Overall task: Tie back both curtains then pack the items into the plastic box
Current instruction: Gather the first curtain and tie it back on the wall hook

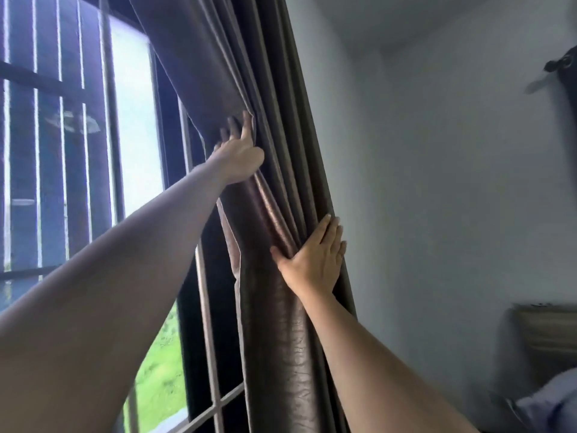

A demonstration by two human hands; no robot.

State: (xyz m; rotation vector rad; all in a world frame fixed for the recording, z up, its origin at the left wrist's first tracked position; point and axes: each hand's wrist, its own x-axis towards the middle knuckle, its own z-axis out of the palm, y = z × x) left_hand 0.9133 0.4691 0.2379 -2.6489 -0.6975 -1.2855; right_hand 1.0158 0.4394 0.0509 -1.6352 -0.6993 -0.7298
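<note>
A brown curtain point(274, 307) hangs gathered in folds at the right side of the window. My left hand point(239, 154) is raised high and grips the curtain's left edge, pulling the fabric toward the bunch. Lower down, my right hand point(315, 260) lies flat with fingers spread against the bunched folds, its fingertips reaching around the right side of the bundle. No tie-back, second curtain or plastic box is in view.
The barred window point(93, 182) fills the left half, with greenery outside. A pale wall point(437, 182) stands right of the curtain. A wooden headboard point(546, 332) and a bluish cloth point(549, 398) sit at the lower right. A dark object point(562, 67) hangs at the upper right.
</note>
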